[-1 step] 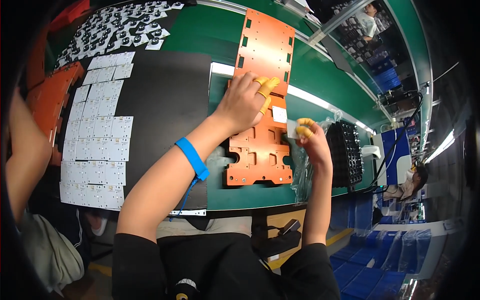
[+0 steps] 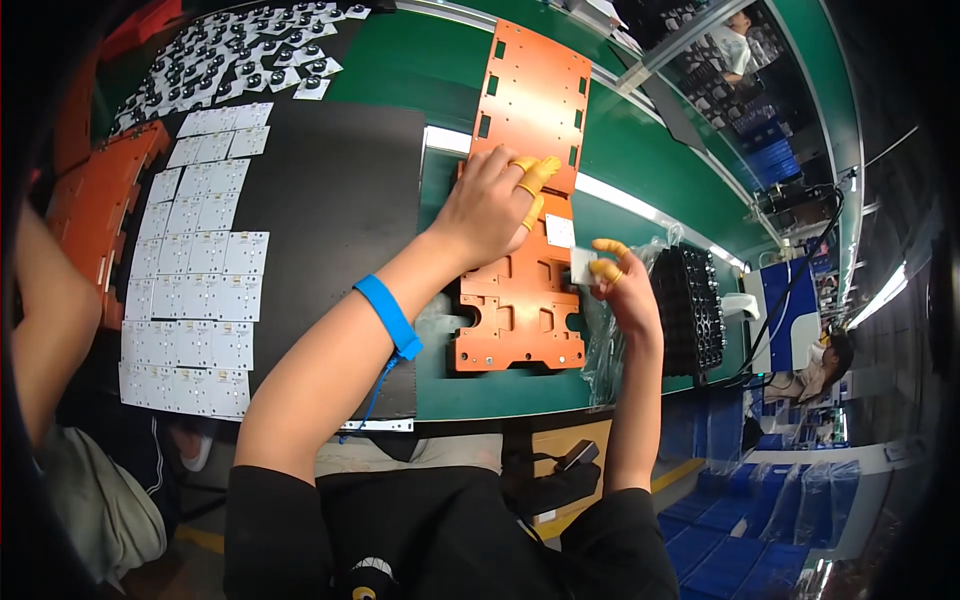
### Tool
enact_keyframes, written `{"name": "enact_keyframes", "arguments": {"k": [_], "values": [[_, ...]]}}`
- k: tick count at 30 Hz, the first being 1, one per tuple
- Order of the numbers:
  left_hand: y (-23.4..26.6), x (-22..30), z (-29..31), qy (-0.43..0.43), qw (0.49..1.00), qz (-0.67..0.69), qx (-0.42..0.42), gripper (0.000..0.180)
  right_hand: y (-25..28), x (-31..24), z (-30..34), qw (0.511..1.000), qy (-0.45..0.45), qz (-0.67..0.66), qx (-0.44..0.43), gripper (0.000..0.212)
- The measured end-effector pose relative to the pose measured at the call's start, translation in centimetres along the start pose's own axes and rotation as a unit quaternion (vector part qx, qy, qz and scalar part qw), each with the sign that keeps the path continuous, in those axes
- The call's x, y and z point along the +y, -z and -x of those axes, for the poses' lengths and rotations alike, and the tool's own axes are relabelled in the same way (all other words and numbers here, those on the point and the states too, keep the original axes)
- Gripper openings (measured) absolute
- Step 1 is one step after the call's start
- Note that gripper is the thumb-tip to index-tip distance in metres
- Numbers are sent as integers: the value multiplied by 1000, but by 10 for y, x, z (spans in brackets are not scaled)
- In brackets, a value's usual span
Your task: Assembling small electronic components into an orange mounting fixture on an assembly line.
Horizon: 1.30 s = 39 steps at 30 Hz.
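An orange fixture plate [image 2: 515, 290] with recesses and holes lies on the green bench, its flat orange panel [image 2: 535, 90] extending away from me. Over the middle of the fixture, my left hand [image 2: 485, 210] is bent, with yellow finger cots on several fingers. Whatever its fingertips hold, if anything, is hidden. A white square board [image 2: 560, 231] sits in the fixture just right of those fingers. My right hand [image 2: 625, 285], also in yellow finger cots, pinches a small pale board [image 2: 582, 266] by the fixture's right edge.
Rows of white circuit boards [image 2: 205, 250] lie on a black mat [image 2: 330, 240] to the left. Many boards with black round parts [image 2: 245, 60] are at the far left. Clear plastic film [image 2: 603, 350] and a black tray [image 2: 690, 310] stand right. Another person's arm [image 2: 55, 310] is at left.
My right hand has shifted slightly left and down with the small board, and its fingers have changed angle a little. My left hand stays in place on the fixture.
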State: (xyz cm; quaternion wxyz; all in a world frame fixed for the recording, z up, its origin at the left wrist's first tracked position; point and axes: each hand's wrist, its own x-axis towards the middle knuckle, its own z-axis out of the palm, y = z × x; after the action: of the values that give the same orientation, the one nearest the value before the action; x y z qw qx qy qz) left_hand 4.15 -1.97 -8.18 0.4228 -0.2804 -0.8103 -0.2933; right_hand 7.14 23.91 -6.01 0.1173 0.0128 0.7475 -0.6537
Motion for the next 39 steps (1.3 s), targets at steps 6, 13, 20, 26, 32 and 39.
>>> {"name": "enact_keyframes", "arguments": {"k": [6,13,20,26,32,39], "values": [[-2,0,4,32,999,18,-3,41,-4,14,9,999,-25,26,27,39],[0,1,4,55,998,30,-3,24,-17,22,8,996,12,81,42,38],[0,-4,5,85,996,25,-16,24,-26,33,8,996,22,45,67,34],[-5,0,4,75,997,21,7,46,-47,-14,19,882,213,362,213,38],[20,-4,11,63,995,36,-71,51,-196,-82,29,818,461,337,-70,35],[-3,1,3,112,992,55,16,43,-318,-84,-6,755,398,452,-259,38]]}}
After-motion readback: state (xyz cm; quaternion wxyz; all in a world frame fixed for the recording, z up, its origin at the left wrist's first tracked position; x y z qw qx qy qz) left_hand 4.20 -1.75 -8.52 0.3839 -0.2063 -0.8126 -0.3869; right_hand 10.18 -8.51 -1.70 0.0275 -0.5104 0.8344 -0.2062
